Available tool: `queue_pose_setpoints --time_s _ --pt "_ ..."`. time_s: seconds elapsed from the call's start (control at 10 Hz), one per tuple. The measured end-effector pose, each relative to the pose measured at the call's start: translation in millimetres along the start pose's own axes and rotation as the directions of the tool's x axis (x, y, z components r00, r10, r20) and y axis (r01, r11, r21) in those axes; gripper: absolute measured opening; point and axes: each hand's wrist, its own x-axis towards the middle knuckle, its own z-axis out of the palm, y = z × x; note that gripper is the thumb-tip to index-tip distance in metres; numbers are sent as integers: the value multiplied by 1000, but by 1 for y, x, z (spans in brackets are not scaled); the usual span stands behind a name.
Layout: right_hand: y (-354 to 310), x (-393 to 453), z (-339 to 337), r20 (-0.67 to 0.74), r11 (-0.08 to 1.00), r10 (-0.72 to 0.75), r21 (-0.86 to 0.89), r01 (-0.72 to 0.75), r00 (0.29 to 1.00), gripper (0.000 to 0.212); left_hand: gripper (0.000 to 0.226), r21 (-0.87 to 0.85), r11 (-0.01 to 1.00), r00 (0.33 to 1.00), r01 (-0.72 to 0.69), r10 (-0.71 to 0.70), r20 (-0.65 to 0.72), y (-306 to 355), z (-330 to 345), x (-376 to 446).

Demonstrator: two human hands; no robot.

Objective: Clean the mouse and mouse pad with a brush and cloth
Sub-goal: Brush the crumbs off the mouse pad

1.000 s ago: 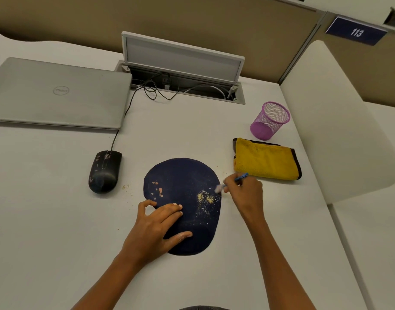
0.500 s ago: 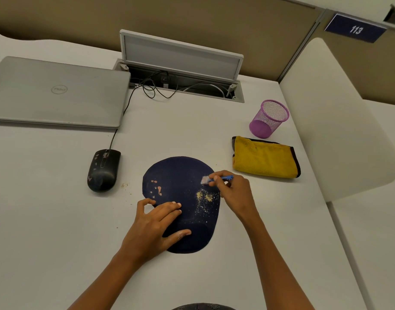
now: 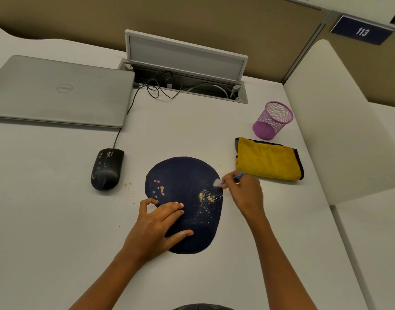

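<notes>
Head view looks down on a white bench [image 3: 57, 220] walled by tan cubicle partitions [image 3: 192, 16]. At its middle lies a navy mouse pad [image 3: 187, 175], flecked with yellow crumbs [image 3: 206, 196]. Left hand [image 3: 156, 227] presses it, fingers spread flat. Right hand [image 3: 244, 193] pinches a small blue brush [image 3: 227, 179] at the pad's right edge. Left of the pad sits the mouse [image 3: 107, 168]; right of it, the yellow cloth [image 3: 268, 159].

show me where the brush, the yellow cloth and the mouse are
brush [image 3: 218, 182], head view, on its pale bristle tip at the pad's right edge.
yellow cloth [image 3: 268, 158], head view, middle of the folded top.
mouse [image 3: 106, 170], head view, centre of its black back.
</notes>
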Motion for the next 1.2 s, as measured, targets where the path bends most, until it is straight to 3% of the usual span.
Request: queue_pose_setpoints --time_s 0.1,0.2,0.3,0.4,0.5,0.6,0.7,0.8,0.9,1.0,1.1,1.2 --pt "0 6 -6 -44 989 -33 141 39 998 28 54 -4 1000 1000 5 -5 3 0 0 -1" --pt "-10 5 -1 70 958 -116 270 93 991 26 54 -2 1000 1000 6 -6 1 0 -1 0" --pt "-6 4 5 56 994 -13 109 6 998 30 54 0 1000 1000 2 -2 5 0 -2 0" --pt "2 6 -4 -75 995 91 -26 -93 993 29 54 -3 1000 1000 6 -6 4 1 -2 0" --pt "-6 7 -8 -9 980 20 199 -18 1000 24 55 -8 1000 1000 8 -8 3 1 -2 1" --pt "-16 0 -3 155 934 -60 356 1 986 25 54 -8 1000 1000 -1 1 -7 0 -2 1" --pt "0 -4 -2 173 993 16 112 -36 985 25 54 -5 1000 1000 -1 1 -9 1 -2 1" --pt "12 -2 -17 39 996 82 17 -83 996 22 54 -2 1000 1000 0 0 -9 1 -2 1" --pt "4 -4 -19 73 979 -26 204 11 997 17 54 -4 1000 1000 -4 4 -15 0 -1 0" --pt "-5 -12 -13 195 953 -132 296 70 972 19 54 -1 1000 1000 -9 9 -18 -1 -1 -1" --pt "6 -15 -10 230 993 -85 102 63 969 21 55 3 1000 1000 -10 10 -12 0 0 0" --pt "16 -10 -25 158 1000 26 -9 -25 987 22 55 3 1000 1000 -5 5 -11 0 0 0"
